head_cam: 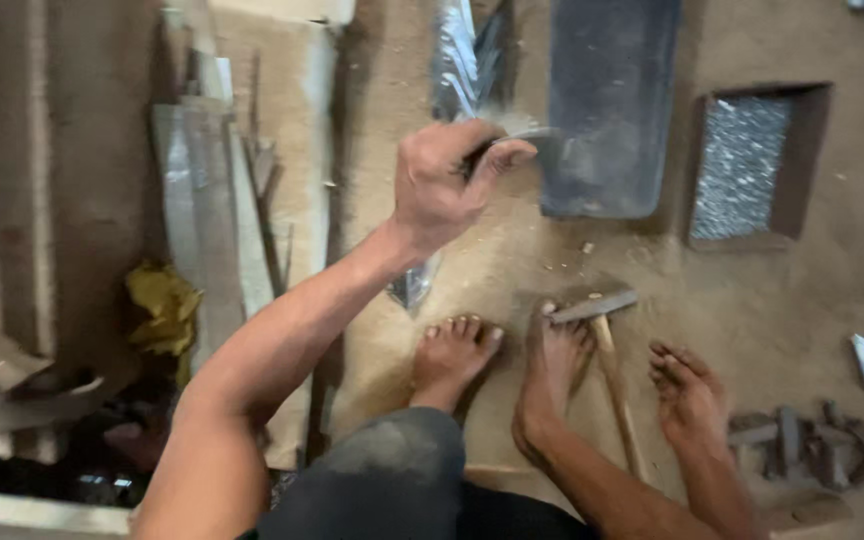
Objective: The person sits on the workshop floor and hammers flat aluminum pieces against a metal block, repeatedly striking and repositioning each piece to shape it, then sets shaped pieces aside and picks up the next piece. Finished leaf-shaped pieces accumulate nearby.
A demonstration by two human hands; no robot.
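The person sat on the dirt floor (802, 290). The left hand (442, 185) was raised out in front and clamped tight around a thin metal piece (527, 135), thumb pressed along it. The piece was blurred, so I judged it was mid-swing or mid-lift, just in front of the dark flat tray (607, 100) at the far side. Any move from there seemed to call for a firm grip and a clear path past the tray's near edge.

A third limb (687, 395) lay on the floor to the right. I could not tell whether it was the right hand or a foot, nor how its digits were set.

Counting: one hammer (607, 340) lay near, its head under one bare foot (552, 365), with a second foot (457, 350) to its left. There was one tray and one sunken box of glittering bits (747, 165) at the far right. One crumpled shiny strip (462, 60) lay at the far middle and one yellow rag (162, 305) on the left. The leaning sheet strips (207, 210) on the left and the dark scraps (812, 440) near right were too jumbled to count.
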